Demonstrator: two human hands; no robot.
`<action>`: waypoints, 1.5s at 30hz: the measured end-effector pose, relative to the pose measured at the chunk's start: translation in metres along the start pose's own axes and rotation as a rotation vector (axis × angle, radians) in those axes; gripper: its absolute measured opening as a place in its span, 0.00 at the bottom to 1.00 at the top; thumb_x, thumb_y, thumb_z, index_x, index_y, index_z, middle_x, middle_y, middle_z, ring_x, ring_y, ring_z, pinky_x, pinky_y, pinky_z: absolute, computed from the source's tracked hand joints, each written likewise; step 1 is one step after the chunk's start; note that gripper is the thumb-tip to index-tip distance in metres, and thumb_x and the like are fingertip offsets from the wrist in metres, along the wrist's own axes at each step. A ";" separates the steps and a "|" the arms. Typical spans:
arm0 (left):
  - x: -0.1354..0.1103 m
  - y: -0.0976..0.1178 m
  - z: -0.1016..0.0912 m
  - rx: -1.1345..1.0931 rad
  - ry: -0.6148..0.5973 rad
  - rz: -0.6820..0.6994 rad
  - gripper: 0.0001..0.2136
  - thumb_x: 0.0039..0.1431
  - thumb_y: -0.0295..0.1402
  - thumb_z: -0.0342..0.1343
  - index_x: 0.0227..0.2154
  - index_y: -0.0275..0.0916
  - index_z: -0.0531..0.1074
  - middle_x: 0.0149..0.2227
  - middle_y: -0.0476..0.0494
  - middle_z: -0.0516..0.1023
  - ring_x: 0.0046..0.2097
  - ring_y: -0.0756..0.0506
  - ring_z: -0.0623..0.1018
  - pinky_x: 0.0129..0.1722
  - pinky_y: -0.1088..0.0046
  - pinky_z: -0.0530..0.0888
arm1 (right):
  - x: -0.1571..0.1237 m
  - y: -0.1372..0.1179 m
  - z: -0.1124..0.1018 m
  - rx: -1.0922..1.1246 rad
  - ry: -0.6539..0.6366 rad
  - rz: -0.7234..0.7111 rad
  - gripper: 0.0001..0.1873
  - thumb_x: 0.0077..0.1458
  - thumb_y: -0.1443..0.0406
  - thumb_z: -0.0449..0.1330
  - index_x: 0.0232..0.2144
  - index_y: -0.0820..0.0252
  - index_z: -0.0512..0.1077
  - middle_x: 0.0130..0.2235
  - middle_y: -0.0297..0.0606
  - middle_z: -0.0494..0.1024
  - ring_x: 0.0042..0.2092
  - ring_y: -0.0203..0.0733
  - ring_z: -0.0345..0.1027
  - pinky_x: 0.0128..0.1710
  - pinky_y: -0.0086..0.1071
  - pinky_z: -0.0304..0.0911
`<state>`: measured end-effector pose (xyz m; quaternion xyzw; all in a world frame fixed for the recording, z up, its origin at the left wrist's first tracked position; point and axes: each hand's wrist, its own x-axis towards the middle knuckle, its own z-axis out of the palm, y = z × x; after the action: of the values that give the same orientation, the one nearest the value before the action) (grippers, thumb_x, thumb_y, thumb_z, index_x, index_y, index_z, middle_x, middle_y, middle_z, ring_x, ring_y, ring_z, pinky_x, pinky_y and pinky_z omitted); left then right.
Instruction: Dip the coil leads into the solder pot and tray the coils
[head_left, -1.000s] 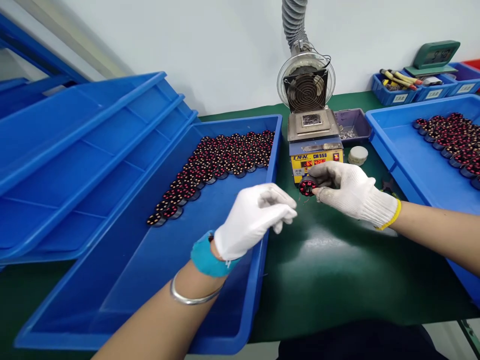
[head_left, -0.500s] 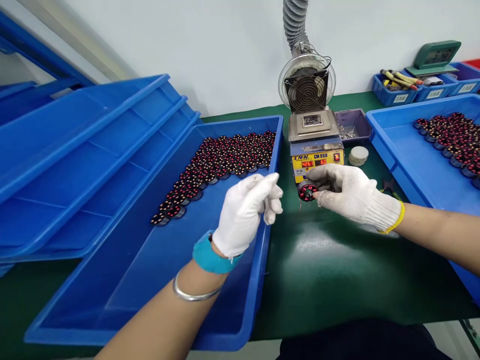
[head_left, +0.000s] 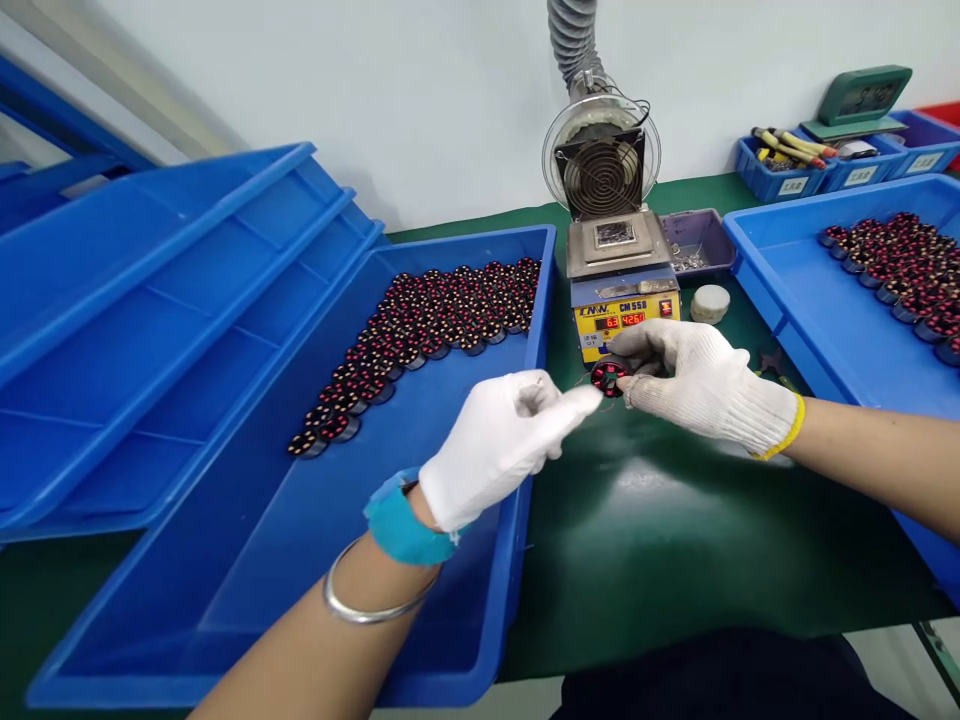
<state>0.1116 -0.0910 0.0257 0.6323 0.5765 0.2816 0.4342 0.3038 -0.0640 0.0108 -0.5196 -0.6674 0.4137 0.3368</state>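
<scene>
My right hand (head_left: 690, 385), in a white knit glove with a yellow cuff, pinches a motor stator (head_left: 608, 378) between thumb and fingers. It is a small black ring with red windings and thin wire ends sticking out. My left hand (head_left: 510, 435), in a white glove, reaches to the stator's left side. Its thumb and fingertips are drawn together close to the wires; whether a wire lies between them is hidden. Just behind the stator stands a yellow-fronted solder pot (head_left: 626, 315) with lit red digits.
A blue tray (head_left: 247, 600) holding rows of stators lies left, with stacked blue trays (head_left: 150, 330) beyond. Another blue tray (head_left: 795, 275) of stators is at right. A round white pad (head_left: 709, 304), a grey bin (head_left: 697, 243) and a fume hose (head_left: 574, 35) surround the pot.
My left hand has moved right, up to the stator. My right hand still holds the stator, now turned with its ring face more toward me. The view has shifted slightly.
</scene>
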 end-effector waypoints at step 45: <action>0.007 -0.020 0.025 0.320 -0.108 0.295 0.14 0.62 0.43 0.49 0.34 0.41 0.76 0.33 0.47 0.80 0.35 0.46 0.77 0.34 0.71 0.70 | 0.128 -0.032 -0.071 -1.036 0.358 -0.184 0.22 0.47 0.59 0.61 0.47 0.52 0.74 0.46 0.42 0.77 0.48 0.57 0.70 0.45 0.50 0.66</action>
<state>0.1246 -0.0907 -0.0041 0.7847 0.4910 0.2129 0.3128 0.3229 0.0712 0.0731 -0.6193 -0.7584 -0.0946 0.1800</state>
